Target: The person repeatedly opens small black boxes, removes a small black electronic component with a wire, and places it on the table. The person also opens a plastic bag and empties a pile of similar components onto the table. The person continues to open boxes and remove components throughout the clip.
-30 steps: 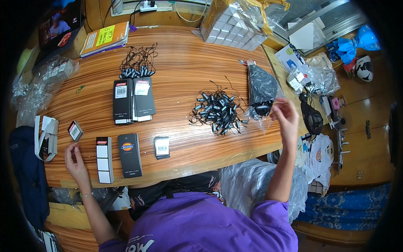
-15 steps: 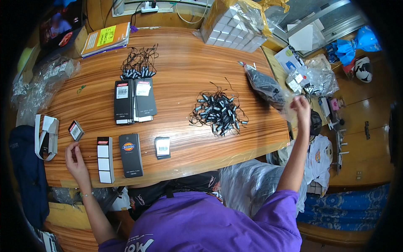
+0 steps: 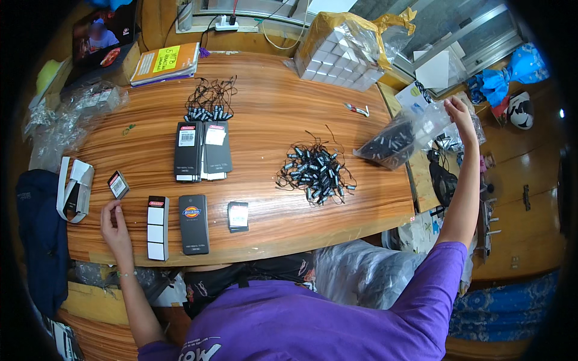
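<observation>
My right hand (image 3: 459,114) grips the gathered top of a clear plastic bag (image 3: 394,141) at the table's right edge. Black cords with small seal tags show through the bag, and its lower end rests on the wood. To its left lies a loose pile of black string tags (image 3: 316,172). My left hand (image 3: 114,225) lies on the table at the left, fingers stretched out and holding nothing. Just beyond its fingertips is a small stack of labels (image 3: 118,185). Right of that hand are a stack of white label cards (image 3: 156,231) and a stack of dark hang tags (image 3: 194,227).
More dark hang tags (image 3: 203,150) are stacked farther back, with string tags (image 3: 209,113) behind. A small card stack (image 3: 238,215) lies near the front edge. Red-handled snips (image 3: 357,110) sit near the bag. A wrapped block of white boxes (image 3: 340,57) stands at the back.
My right hand has moved up and away, lifting the bag's top and swinging the bag more upright. The snips behind it now show fully. My left hand stays by the labels.
</observation>
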Demonstrator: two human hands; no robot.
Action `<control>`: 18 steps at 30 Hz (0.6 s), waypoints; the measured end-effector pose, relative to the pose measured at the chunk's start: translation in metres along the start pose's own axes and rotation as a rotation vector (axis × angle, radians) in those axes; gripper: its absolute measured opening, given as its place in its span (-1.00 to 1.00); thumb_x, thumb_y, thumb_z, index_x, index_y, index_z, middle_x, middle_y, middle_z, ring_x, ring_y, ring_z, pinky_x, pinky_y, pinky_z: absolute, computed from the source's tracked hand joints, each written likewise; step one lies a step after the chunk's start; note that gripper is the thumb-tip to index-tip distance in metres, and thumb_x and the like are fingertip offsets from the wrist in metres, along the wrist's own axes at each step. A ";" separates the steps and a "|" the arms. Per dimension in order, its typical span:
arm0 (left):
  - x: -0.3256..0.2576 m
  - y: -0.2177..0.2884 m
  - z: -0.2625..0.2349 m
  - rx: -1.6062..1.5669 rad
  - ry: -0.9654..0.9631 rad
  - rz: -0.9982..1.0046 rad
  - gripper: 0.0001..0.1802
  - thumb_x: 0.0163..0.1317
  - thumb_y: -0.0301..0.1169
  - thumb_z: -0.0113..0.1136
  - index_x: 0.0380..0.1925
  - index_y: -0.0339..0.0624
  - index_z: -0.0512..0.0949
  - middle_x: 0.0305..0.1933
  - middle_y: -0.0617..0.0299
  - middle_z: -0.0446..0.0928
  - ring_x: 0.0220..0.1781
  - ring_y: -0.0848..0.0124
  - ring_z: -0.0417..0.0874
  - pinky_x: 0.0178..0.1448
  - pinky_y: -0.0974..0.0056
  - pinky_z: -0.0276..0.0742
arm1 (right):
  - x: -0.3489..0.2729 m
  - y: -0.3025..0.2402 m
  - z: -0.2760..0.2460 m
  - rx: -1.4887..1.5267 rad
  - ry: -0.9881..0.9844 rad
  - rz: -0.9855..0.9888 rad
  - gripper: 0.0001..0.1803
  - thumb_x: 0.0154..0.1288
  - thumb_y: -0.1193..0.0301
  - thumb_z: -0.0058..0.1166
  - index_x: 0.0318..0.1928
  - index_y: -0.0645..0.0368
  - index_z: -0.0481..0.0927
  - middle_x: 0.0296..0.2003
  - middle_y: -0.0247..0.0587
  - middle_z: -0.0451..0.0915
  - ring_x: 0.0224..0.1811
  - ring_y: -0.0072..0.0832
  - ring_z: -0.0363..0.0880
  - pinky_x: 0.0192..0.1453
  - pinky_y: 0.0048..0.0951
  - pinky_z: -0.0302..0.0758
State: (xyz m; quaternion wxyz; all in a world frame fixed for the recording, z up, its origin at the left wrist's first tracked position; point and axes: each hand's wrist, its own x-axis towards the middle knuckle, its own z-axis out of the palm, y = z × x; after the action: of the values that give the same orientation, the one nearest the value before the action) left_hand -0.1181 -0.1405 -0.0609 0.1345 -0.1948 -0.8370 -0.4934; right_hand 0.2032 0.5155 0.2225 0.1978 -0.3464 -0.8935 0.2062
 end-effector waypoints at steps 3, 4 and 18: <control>0.000 0.001 -0.001 0.021 -0.015 -0.003 -0.86 0.29 -0.49 -0.05 -0.27 -0.31 0.48 -0.31 0.23 0.45 -0.31 0.46 0.41 -0.20 0.40 0.33 | 0.007 0.004 0.008 0.048 0.071 -0.007 -0.78 0.29 0.23 -0.06 -0.44 0.06 0.44 -0.60 -0.62 0.22 -0.54 -0.78 0.12 -0.50 -0.66 0.03; 0.001 0.001 0.000 0.031 -0.020 0.003 -0.86 0.28 -0.49 -0.05 -0.27 -0.31 0.47 -0.31 0.23 0.44 -0.32 0.46 0.40 -0.21 0.40 0.33 | 0.011 0.013 0.006 0.076 0.064 -0.001 -0.78 0.28 0.24 -0.04 -0.44 0.08 0.45 -0.59 -0.63 0.21 -0.54 -0.78 0.10 -0.48 -0.66 0.02; 0.002 0.008 0.001 0.049 -0.029 0.007 -0.87 0.28 -0.50 -0.06 -0.28 -0.32 0.46 -0.31 0.21 0.46 -0.32 0.47 0.43 -0.21 0.40 0.35 | -0.041 -0.002 0.051 0.232 0.195 -0.255 -0.75 0.14 0.30 0.00 -0.55 0.19 0.36 -0.55 -0.51 0.27 -0.47 -0.72 0.16 -0.38 -0.63 0.10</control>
State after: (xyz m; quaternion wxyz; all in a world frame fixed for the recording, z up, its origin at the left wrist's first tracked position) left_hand -0.1164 -0.1354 -0.0541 0.1290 -0.2016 -0.8500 -0.4693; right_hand 0.2044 0.4737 0.1729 0.3463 -0.2237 -0.8770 0.2466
